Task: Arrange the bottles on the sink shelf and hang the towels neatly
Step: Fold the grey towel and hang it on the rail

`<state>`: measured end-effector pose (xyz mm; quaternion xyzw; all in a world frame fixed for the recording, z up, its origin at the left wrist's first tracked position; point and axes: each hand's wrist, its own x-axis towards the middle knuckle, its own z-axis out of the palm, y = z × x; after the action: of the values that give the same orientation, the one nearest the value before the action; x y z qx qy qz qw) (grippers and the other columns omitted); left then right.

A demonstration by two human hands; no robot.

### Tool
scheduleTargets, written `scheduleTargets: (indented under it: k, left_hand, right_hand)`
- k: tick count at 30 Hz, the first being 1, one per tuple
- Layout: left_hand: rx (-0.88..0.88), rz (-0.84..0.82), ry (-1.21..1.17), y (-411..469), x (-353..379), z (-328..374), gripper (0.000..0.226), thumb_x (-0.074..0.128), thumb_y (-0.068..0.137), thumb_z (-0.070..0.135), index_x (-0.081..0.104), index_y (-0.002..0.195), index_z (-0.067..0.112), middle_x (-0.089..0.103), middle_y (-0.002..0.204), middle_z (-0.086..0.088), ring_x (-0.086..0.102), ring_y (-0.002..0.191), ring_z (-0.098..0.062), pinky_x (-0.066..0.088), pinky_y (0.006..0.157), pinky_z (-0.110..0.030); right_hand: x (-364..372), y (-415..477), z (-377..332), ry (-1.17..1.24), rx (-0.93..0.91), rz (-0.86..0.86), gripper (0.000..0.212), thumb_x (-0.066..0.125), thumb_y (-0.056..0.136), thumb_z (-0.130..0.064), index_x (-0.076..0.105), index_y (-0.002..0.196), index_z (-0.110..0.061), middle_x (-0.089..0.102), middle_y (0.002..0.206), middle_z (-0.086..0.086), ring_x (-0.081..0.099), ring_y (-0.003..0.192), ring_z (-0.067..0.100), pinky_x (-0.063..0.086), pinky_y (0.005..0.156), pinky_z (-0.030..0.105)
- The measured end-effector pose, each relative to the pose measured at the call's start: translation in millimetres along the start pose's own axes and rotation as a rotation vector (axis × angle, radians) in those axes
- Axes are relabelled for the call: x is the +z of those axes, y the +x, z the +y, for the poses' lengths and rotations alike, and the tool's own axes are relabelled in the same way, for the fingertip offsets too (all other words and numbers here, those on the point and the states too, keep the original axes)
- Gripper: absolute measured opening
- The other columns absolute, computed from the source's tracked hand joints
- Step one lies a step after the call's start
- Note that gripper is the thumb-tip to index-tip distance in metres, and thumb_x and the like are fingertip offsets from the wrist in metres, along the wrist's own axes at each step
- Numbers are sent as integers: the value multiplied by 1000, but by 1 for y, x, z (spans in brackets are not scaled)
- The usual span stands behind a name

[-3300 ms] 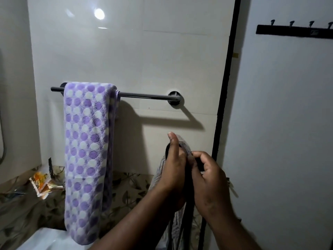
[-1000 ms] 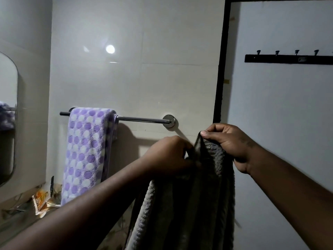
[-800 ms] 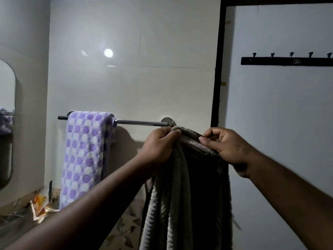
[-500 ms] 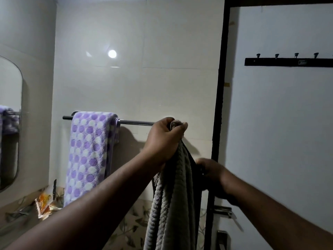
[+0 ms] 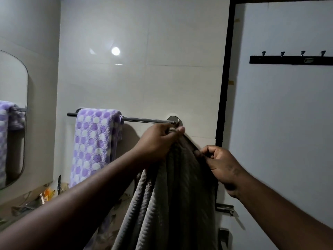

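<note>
The polka-dot towel [image 5: 95, 141] hangs on the towel bar [image 5: 146, 120]; both the left hand [image 5: 158, 139] and the right hand [image 5: 219, 163] grip the grey towel [image 5: 173, 204], not yet draped.

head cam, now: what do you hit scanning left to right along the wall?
mirror → purple dotted towel → bare stretch of towel rail → grey towel, held by both hands → black door frame → hook rack
</note>
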<state>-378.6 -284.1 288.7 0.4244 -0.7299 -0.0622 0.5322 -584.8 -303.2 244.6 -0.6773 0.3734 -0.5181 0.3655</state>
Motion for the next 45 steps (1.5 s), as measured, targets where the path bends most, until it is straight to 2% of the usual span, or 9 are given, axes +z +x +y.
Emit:
scheduleTargets:
  k: [5, 8, 11, 16, 23, 27, 34, 38, 45]
  left_hand:
    - [-107, 7, -439, -3, 4, 0, 15, 84, 83, 5, 76, 77, 17, 70, 69, 8, 63, 64, -4, 53, 66, -19]
    - [-123, -93, -411, -7, 9, 0, 36, 70, 83, -17, 67, 70, 17, 71, 65, 8, 64, 60, -1, 52, 61, -16]
    - [-196, 5, -424, -9, 14, 6, 32, 65, 86, -15, 61, 80, 16, 63, 59, 10, 59, 52, 3, 46, 54, -13]
    - [-287, 106, -509, 1, 13, 10, 9, 66, 98, 10, 66, 90, 13, 65, 70, -2, 58, 65, -14, 49, 63, -25]
    - [-24, -206, 318, -4, 8, -6, 48, 88, 58, 66, 70, 87, 33, 60, 63, 19, 54, 60, 4, 44, 59, -22]
    - [-3, -188, 255, -5, 14, -12, 15, 83, 80, 43, 76, 86, 31, 74, 77, 10, 66, 72, -6, 59, 73, -34]
    - [-154, 12, -399, -10, 21, -5, 43, 87, 82, 23, 51, 58, 21, 49, 51, 13, 42, 47, -3, 35, 45, -15]
    - [-209, -82, -331, -9, 23, -16, 31, 90, 69, 11, 60, 66, 18, 62, 64, 0, 55, 62, -14, 46, 62, -28]
    - [-207, 32, -315, -3, 19, -9, 29, 67, 85, -4, 56, 81, 22, 56, 63, 6, 50, 50, 0, 42, 52, -16]
  right_hand:
    - [10, -3, 4, 21, 10, -31, 15, 69, 94, -22, 71, 93, -7, 75, 82, 10, 68, 70, 15, 55, 58, 23]
    - [14, 2, -8, 146, -23, 24, 12, 67, 96, -22, 69, 91, -10, 73, 87, 15, 68, 78, 21, 57, 68, 29]
    - [15, 6, -16, 150, -57, 0, 28, 80, 80, -38, 71, 91, -14, 69, 95, 22, 66, 87, 27, 55, 88, 43]
    - [3, 3, -11, 3, 14, -164, 25, 75, 88, -14, 67, 107, 1, 71, 93, 16, 69, 81, 19, 59, 70, 26]
    - [2, -3, 8, -234, -36, -4, 8, 65, 96, -4, 70, 96, -10, 72, 85, 14, 67, 78, 24, 56, 74, 33]
    - [6, -1, 5, 21, -23, -25, 13, 61, 99, -9, 63, 106, 1, 65, 82, 14, 61, 76, 22, 49, 65, 24]
    - [11, 2, 15, -40, 20, -118, 20, 62, 100, -17, 68, 108, 0, 69, 87, 13, 63, 74, 19, 52, 62, 27]
    - [20, 8, 13, 68, -43, 8, 14, 63, 99, -17, 68, 87, -14, 66, 73, 1, 56, 68, 14, 47, 62, 24]
    - [15, 9, 10, 62, -18, -112, 23, 74, 88, -18, 63, 104, -6, 67, 85, 10, 65, 73, 16, 56, 64, 26]
